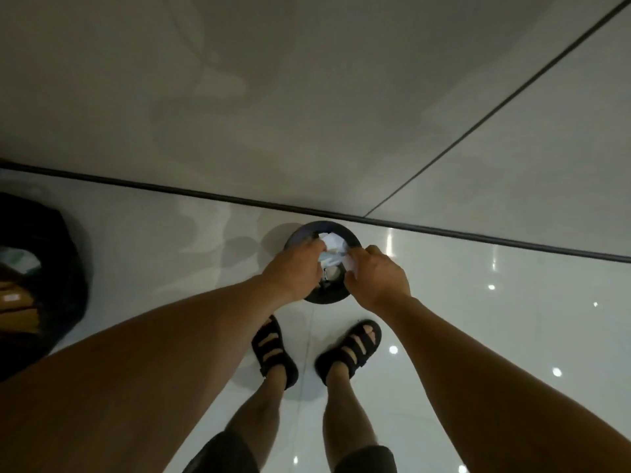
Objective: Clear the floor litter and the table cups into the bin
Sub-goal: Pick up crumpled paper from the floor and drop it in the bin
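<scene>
A small round black bin (323,297) stands on the glossy white floor against the wall, just ahead of my sandalled feet. Both my hands are over its opening. My left hand (297,268) grips a bundle of crumpled white paper litter (332,249) from the left side. My right hand (377,278) pinches a white scrap at the bundle's right edge. The paper sits at the bin's mouth, partly hidden by my fingers. No cups are in view.
A large black bin bag (44,285) with brown and pale rubbish inside lies on the floor at the far left. A dark skirting strip (170,191) runs along the base of the pale wall. Shiny white floor tiles (495,336) stretch to the right.
</scene>
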A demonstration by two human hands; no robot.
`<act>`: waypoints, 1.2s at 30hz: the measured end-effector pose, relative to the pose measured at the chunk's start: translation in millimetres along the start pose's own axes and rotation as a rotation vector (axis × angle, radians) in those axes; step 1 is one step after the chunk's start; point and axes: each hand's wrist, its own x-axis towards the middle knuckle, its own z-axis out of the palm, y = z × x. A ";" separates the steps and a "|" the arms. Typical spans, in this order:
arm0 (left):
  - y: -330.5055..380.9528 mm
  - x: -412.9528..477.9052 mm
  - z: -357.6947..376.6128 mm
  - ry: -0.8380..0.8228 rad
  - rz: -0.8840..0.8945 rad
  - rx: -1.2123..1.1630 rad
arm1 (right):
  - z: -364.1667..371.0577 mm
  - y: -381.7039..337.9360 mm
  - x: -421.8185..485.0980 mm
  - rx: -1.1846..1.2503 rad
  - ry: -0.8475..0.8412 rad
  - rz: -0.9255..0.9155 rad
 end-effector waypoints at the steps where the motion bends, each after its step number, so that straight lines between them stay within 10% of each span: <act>1: -10.7 15.7 20.7 -0.006 0.022 0.022 | 21.7 7.6 15.9 -0.003 0.002 0.003; 16: -136.1 90.7 153.4 -0.049 0.032 0.483 | 202.6 55.3 96.7 0.076 -0.041 0.061; 36: 161.4 -81.4 -104.0 0.037 0.311 0.578 | -143.5 53.6 -193.8 0.016 0.218 0.216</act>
